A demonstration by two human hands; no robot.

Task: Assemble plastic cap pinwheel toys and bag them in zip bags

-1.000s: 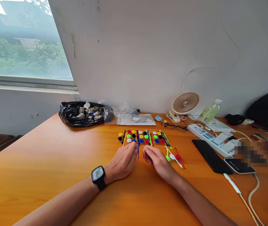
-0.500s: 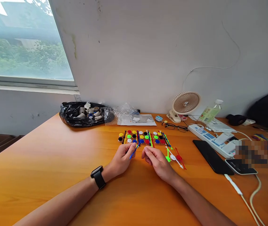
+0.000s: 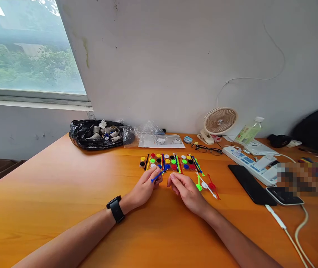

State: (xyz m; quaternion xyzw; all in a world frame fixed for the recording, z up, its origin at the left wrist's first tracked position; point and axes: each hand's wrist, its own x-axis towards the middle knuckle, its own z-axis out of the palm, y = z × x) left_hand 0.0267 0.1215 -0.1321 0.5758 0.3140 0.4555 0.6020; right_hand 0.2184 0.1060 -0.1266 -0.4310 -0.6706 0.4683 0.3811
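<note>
My left hand [image 3: 145, 190] pinches a slim blue plastic arrow [image 3: 157, 176], which slants up toward the right. Just across from it, my right hand [image 3: 186, 191] is closed with thumb and fingertips together; whatever lies between them is hidden. Beyond both hands, small round discs in several colours [image 3: 159, 160] lie in groups. Bundles of coloured arrows [image 3: 178, 163] lie between these groups. Right of my right hand are a green arrow with a disc [image 3: 198, 187], a white one [image 3: 204, 185] and a red one [image 3: 211, 186].
At the back stand a black plastic bag [image 3: 77, 136] with cardboard tubes, clear wrapping [image 3: 150, 131], a clip fan [image 3: 220, 122] and a bottle [image 3: 249, 131]. Glasses [image 3: 207, 149], a power strip [image 3: 248, 163], a black phone [image 3: 249, 184] and cables [image 3: 300, 227] occupy the right side.
The blue arrow in my left hand has turned from steep to a flatter slant. My right hand has stayed nearly in place, still closed.
</note>
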